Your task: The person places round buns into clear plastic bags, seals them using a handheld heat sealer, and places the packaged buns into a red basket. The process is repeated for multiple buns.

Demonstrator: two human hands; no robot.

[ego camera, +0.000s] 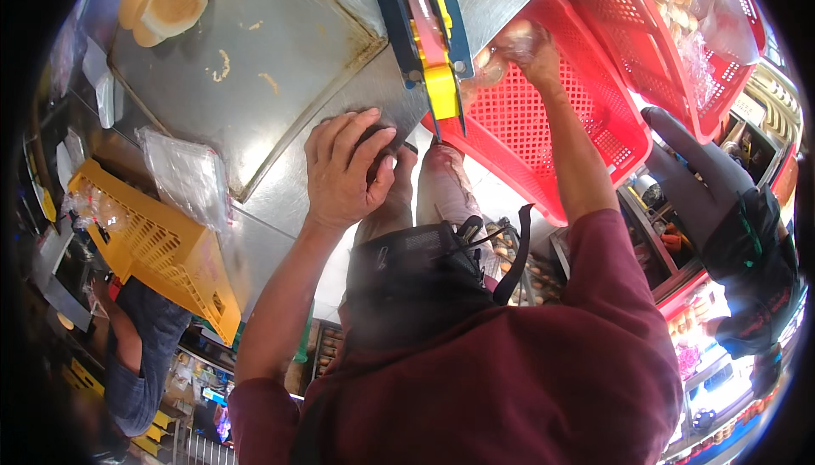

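Note:
My right hand reaches into a red perforated plastic basket and grips a clear bag of bread rolls, blurred by motion. Beside it in the basket are more bagged rolls. My left hand rests at the edge of the steel table, fingers apart and slightly bent, with nothing visible in it. Between the hands, a blue and yellow tape bag sealer projects over the table edge. Left of it lies a metal baking tray with several round bread rolls and crumbs.
A stack of clear plastic bags lies near a yellow crate on the left. Another red basket with bagged bread stands at the right. One person is at lower left, another at right.

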